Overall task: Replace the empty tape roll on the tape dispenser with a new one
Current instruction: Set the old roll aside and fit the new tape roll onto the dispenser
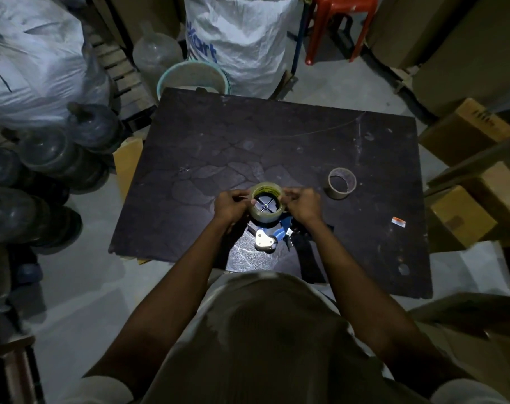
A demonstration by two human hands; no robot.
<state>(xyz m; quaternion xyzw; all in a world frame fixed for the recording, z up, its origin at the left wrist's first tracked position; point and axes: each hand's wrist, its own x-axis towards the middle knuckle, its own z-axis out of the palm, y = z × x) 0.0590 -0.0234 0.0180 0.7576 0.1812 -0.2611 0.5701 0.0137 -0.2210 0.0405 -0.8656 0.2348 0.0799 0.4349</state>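
I read blue lettering, "kart", on the white sack (242, 39). Dark, scuffed table (277, 135); cardboard boxes (463, 129) and a red stool (339, 21) around it. The clear new tape roll (266, 207) sits on the blue dispenser (272, 228) near the table's front edge, left hand (229, 206) and right hand (302, 204) pinching its sides. The empty brown core (342, 183) stands apart, right.

Blue letters on the white woven sack (242, 39) behind the counter read "kart"; the start of the word is hidden in a fold. Dark print on a cardboard box (466, 126) and on the tape roll (266, 204) is too blurred to read.
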